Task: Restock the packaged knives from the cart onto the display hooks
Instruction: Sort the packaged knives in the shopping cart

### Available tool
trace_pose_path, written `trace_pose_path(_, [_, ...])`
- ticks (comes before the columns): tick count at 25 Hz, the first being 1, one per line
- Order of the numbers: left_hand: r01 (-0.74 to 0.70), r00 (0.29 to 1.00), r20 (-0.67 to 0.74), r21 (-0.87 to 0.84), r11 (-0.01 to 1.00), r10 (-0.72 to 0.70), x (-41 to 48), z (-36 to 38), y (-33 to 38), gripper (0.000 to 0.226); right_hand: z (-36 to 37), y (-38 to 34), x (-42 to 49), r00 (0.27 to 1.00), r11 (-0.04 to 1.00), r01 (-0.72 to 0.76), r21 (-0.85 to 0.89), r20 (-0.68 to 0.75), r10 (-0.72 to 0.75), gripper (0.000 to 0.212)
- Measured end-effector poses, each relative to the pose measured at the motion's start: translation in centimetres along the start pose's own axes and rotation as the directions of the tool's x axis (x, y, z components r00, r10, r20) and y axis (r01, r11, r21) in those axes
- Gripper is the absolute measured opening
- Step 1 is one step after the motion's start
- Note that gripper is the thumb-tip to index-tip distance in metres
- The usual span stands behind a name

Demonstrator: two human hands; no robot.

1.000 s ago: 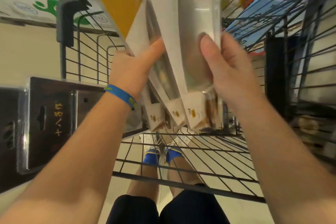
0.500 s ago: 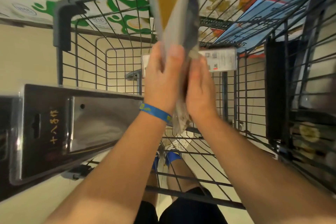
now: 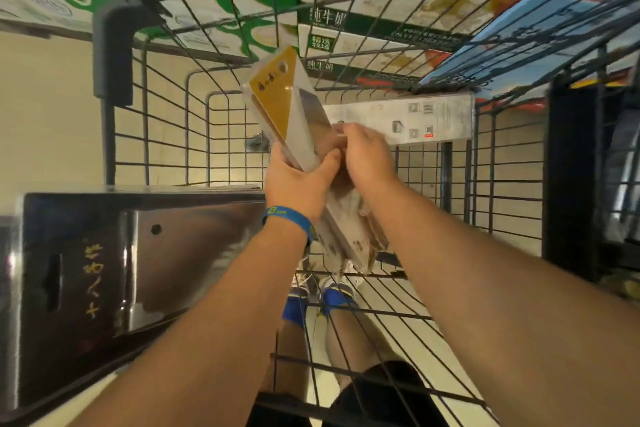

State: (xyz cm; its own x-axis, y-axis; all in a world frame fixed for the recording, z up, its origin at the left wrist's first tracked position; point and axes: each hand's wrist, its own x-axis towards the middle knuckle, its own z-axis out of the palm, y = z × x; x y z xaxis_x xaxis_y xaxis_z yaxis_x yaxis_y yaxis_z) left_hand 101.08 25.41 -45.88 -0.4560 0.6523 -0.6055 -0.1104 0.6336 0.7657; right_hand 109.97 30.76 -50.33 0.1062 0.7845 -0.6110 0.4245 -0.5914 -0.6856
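I hold a stack of packaged knives (image 3: 291,111) over the wire cart (image 3: 162,135); the packs have yellow card tops with a hang hole, and clear plastic over the blades. My left hand (image 3: 298,184), with a blue wristband, grips the stack from the left side. My right hand (image 3: 363,152) curls round the stack's right edge, fingers at the front pack. The packs' lower ends hang down between my wrists. A large boxed cleaver (image 3: 131,274) with gold lettering lies at the cart's left. No display hooks are in view.
Another flat grey pack (image 3: 415,121) leans against the cart's far wall. A dark item (image 3: 571,184) stands at the cart's right side. Milk cartons (image 3: 346,21) are stacked beyond the cart. My legs and blue shoes show through the cart's wire floor.
The stack of packs has moved away from my face and down into the cart space. My hands have shifted up along the packs, and the yellow card tops with the hang hole have come into view.
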Motion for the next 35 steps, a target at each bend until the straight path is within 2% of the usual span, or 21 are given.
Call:
trace_pose_path(1, [-0.02,1.0,0.004,0.016,1.0,0.02,0.3,0.1,-0.6,0.046,-0.5,0.5,1.8,0.995,0.983,0.053,-0.173,-0.074,-0.066,0.03])
trace_pose_path(2, [-0.043,0.999,-0.01,0.028,0.999,0.043,0.5,0.1,-1.1,0.043,-1.2,1.1,3.6,0.984,0.903,0.108,-0.415,-0.083,-0.156,0.04])
trace_pose_path(3, [-0.058,0.998,-0.018,0.052,0.997,0.059,0.7,0.2,-1.3,0.042,-2.0,1.9,5.3,0.979,0.732,0.159,-0.662,0.01,-0.204,0.06])
trace_pose_path(4, [-0.066,0.998,-0.019,0.054,0.996,0.067,0.9,0.3,-1.4,0.042,-2.6,2.7,6.6,0.975,0.501,0.203,-0.841,0.127,-0.182,0.08])
trace_pose_path(5, [-0.072,0.997,-0.021,0.057,0.996,0.073,1.1,0.4,-1.5,0.042,-2.9,3.4,7.5,0.97,0.289,0.232,-0.929,0.2,-0.137,0.095])
trace_pose_path(6, [-0.07,0.997,-0.018,0.052,0.996,0.071,1.2,0.5,-1.5,0.042,-2.9,4.2,7.9,0.965,0.149,0.244,-0.958,0.225,-0.134,0.1])
trace_pose_path(8, [-0.066,0.997,-0.029,0.041,0.997,0.068,1.1,0.7,-1.1,0.043,-2.9,5.4,7.4,0.946,0.058,0.244,-0.968,0.224,-0.235,0.091])
trace_pose_path(10, [-0.082,0.996,-0.025,0.005,0.997,0.082,0.7,0.7,-0.9,0.04,-3.4,6.2,5.9,0.926,0.095,0.268,-0.959,0.229,-0.3,0.069])
trace_pose_path(12, [-0.064,0.997,-0.03,-0.005,0.998,0.064,0.0,0.2,-0.9,0.035,-4.1,6.3,4.0,0.927,0.184,0.314,-0.932,0.258,-0.272,0.041])
trace_pose_path(13, [-0.044,0.998,-0.047,-0.012,0.999,0.044,-0.6,-0.1,-0.8,0.035,-4.5,6.3,3.0,0.948,0.278,0.276,-0.92,0.213,-0.237,0.031])
trace_pose_path(14, [-0.029,0.997,-0.067,-0.027,0.999,0.027,-1.2,-0.5,-0.9,0.037,-4.8,6.2,1.9,0.976,0.428,0.188,-0.884,0.118,-0.185,0.024])
trace_pose_path(16, [-0.03,0.995,-0.098,-0.03,0.999,0.027,-2.6,-1.3,-0.8,0.042,-5.5,5.7,-0.5,0.992,0.786,0.009,-0.618,-0.094,-0.085,0.025])
trace_pose_path(17, [-0.041,0.993,-0.108,-0.028,0.999,0.038,-3.2,-1.8,-0.5,0.044,-5.8,5.5,-1.7,0.986,0.883,-0.005,-0.469,-0.148,-0.072,0.029])
trace_pose_path(18, [-0.048,0.992,-0.115,-0.044,0.998,0.043,-3.5,-2.2,-0.2,0.046,-6.2,5.1,-3.0,0.981,0.932,0.014,-0.361,-0.178,-0.083,0.032])
trace_pose_path(20, [-0.036,0.994,-0.107,-0.103,0.994,0.025,-3.7,-2.8,0.7,0.05,-6.6,3.4,-5.1,0.969,0.97,0.051,-0.238,-0.224,-0.106,0.043])
trace_pose_path(23, [-0.003,0.995,-0.103,-0.103,0.995,-0.008,-3.7,-3.3,1.9,0.062,-7.5,0.0,-7.0,0.958,0.985,0.033,-0.172,-0.276,-0.08,0.068])
trace_pose_path(25, [-0.013,0.994,-0.109,-0.126,0.992,-0.001,-4.1,-3.5,2.7,0.056,-8.3,-1.2,-8.0,0.964,0.987,0.02,-0.161,-0.259,-0.062,0.081])
trace_pose_path(26, [-0.033,0.994,-0.107,-0.15,0.988,0.017,-4.2,-3.5,3.1,0.049,-8.5,-1.6,-8.6,0.97,0.989,0.011,-0.148,-0.238,-0.047,0.081])
trace_pose_path(28, [-0.077,0.995,-0.084,-0.191,0.979,0.062,-4.3,-3.2,4.3,0.041,-8.2,-2.1,-9.4,0.981,0.997,0.028,-0.077,-0.191,-0.042,0.063])
trace_pose_path(32, [-0.135,0.985,0.06,-0.301,0.944,0.16,-4.9,-2.1,6.0,0.043,-6.1,-3.4,-8.8,0.985,0.988,0.156,0.011,-0.082,-0.155,0.05])
trace_pose_path(35, [-0.19,0.972,0.058,-0.375,0.907,0.228,-4.9,-1.8,6.6,0.045,-5.2,-4.5,-7.5,0.979,0.979,0.2,0.035,-0.041,-0.199,0.071])
